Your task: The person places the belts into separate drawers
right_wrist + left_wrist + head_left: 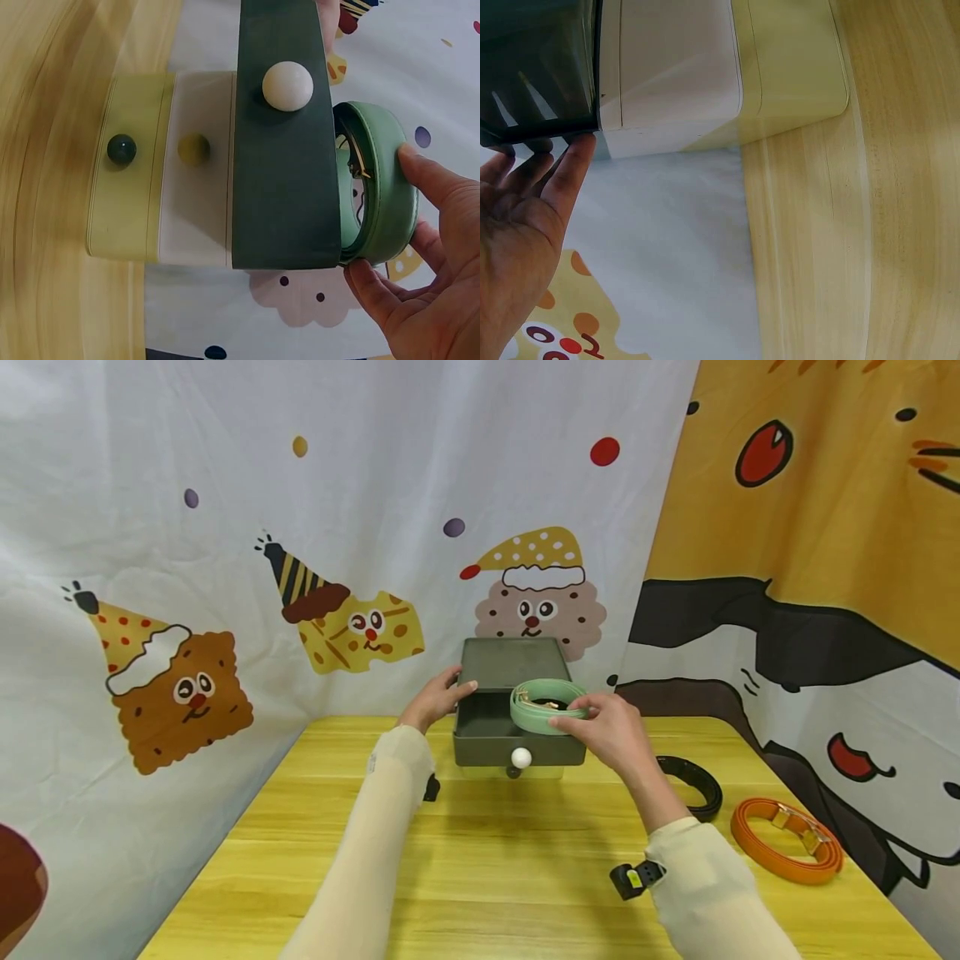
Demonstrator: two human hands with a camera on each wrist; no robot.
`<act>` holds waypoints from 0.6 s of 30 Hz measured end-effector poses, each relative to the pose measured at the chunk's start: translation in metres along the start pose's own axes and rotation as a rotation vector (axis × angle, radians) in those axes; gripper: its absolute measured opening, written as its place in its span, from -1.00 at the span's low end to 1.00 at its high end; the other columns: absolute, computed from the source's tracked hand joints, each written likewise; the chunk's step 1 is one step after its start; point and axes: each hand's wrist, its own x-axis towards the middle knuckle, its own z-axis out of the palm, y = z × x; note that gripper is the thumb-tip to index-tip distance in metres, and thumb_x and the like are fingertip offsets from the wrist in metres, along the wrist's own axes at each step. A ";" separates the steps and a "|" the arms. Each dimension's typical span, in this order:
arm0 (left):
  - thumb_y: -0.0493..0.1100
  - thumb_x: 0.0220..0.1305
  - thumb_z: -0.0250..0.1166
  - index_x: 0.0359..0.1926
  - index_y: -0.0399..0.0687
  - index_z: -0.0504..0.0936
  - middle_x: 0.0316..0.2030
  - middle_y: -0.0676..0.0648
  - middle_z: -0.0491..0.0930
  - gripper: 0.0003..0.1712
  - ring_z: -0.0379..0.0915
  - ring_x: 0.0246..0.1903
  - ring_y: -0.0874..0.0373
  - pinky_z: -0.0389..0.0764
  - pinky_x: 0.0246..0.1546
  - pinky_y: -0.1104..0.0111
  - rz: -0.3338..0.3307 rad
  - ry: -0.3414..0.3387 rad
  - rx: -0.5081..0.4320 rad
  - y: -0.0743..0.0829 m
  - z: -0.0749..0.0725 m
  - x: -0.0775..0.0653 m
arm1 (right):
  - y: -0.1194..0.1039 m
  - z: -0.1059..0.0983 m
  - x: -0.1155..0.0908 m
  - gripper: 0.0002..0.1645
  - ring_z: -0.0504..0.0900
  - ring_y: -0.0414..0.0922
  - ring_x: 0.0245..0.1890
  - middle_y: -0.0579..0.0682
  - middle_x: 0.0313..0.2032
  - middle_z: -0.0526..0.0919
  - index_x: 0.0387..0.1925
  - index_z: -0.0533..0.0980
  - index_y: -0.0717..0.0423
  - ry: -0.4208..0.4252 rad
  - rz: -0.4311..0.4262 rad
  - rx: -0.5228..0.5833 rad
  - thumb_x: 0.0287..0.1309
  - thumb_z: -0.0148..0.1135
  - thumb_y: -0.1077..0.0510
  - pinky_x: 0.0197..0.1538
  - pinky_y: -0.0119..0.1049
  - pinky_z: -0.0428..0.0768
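A small chest of drawers has its dark green top drawer (487, 750) pulled out, with a white round knob (288, 86) on the front. Over that drawer is a coiled mint-green belt (542, 720) with a gold-coloured buckle. My right hand (611, 731) grips the coil at its right side, thumb and fingers spread round its outer edge in the right wrist view. At the chest's left side, my left hand (437, 700) rests with extended fingers (568, 176) against the dark green casing near the top drawer's opening.
Below are a white drawer (196, 217) and a yellow drawer (124, 217), both pushed in. To the right on the wooden table (495, 877) lie a coiled black belt (708, 789) and a coiled orange belt (787, 868). A cartoon-printed curtain (420, 460) hangs behind.
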 end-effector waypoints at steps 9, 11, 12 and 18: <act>0.16 0.45 0.15 0.59 0.02 -0.05 0.56 -0.14 -0.11 -0.11 -0.02 0.47 -0.08 0.33 0.32 0.03 0.005 -0.004 0.018 0.001 -0.001 -0.001 | -0.007 0.008 0.002 -0.48 0.52 -0.06 -0.52 0.00 -0.38 0.66 -0.20 0.65 0.03 -0.031 0.024 -0.001 0.04 0.45 -0.29 -0.48 -0.22 0.49; 0.17 0.45 0.16 0.59 0.01 -0.05 0.56 -0.15 -0.11 -0.10 -0.01 0.47 -0.09 0.34 0.32 0.03 0.007 -0.004 0.015 0.002 -0.001 -0.001 | -0.008 0.010 0.002 -0.48 0.52 -0.06 -0.50 -0.01 -0.38 0.65 -0.20 0.66 0.03 -0.036 0.029 -0.004 0.04 0.45 -0.29 -0.48 -0.23 0.49; 0.16 0.45 0.16 0.59 0.02 -0.05 0.56 -0.14 -0.11 -0.11 -0.01 0.47 -0.08 0.34 0.32 0.04 0.007 -0.003 0.008 0.002 0.000 -0.001 | -0.009 0.011 0.003 -0.49 0.52 -0.06 -0.50 -0.01 -0.39 0.65 -0.21 0.66 0.03 -0.038 0.030 -0.006 0.04 0.45 -0.28 -0.48 -0.23 0.49; 0.12 0.46 0.17 0.59 0.05 -0.04 0.56 -0.09 -0.11 -0.13 -0.01 0.48 -0.04 0.35 0.31 0.03 0.001 0.000 -0.014 0.000 0.000 0.001 | -0.011 0.016 0.003 -0.53 0.50 -0.06 -0.52 -0.03 -0.46 0.63 -0.23 0.66 0.03 -0.045 0.018 -0.012 0.04 0.46 -0.25 -0.48 -0.23 0.48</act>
